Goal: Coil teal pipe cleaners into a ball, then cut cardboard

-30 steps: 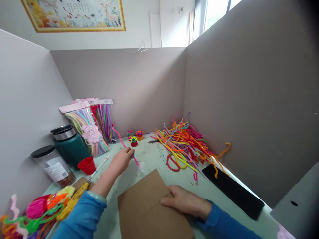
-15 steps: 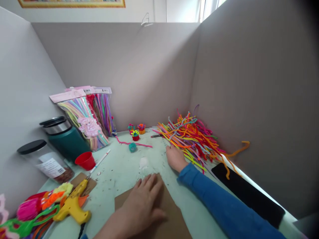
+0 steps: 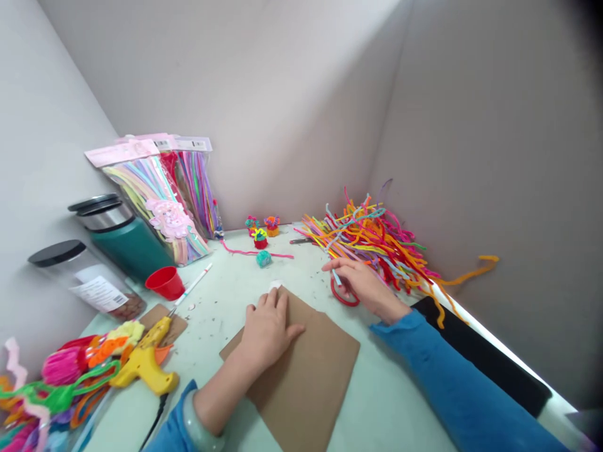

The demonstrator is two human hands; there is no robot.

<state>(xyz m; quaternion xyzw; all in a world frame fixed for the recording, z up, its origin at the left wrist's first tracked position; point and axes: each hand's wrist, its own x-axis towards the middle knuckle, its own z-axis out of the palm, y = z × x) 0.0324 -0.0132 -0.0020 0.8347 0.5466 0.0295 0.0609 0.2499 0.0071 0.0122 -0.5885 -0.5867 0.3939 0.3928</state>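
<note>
My left hand (image 3: 269, 329) lies flat with fingers spread on a piece of brown cardboard (image 3: 308, 383). Its fingertips rest near the cardboard's far corner, close to a small white patch on the table. To the right, my right hand (image 3: 365, 287) is closed around what look like scissors (image 3: 345, 300). A red loop handle shows below the fingers and a short pale strip between them; the rest is hidden by the hand. Just behind this hand lies a loose heap of colourful pipe cleaners (image 3: 372, 235).
On the left are a yellow glue gun (image 3: 146, 364), a red cup (image 3: 166, 284), a white marker (image 3: 194, 284), a teal bottle (image 3: 129, 242) and a clear jar (image 3: 89, 282). Small pipe-cleaner pieces (image 3: 260, 238) stand at the back. A black slab (image 3: 490, 358) lies along the right edge.
My right hand has come away from the heap's near edge, and the red loop now shows under it. The cardboard shows more fully under my left hand. My view has tipped downward.
</note>
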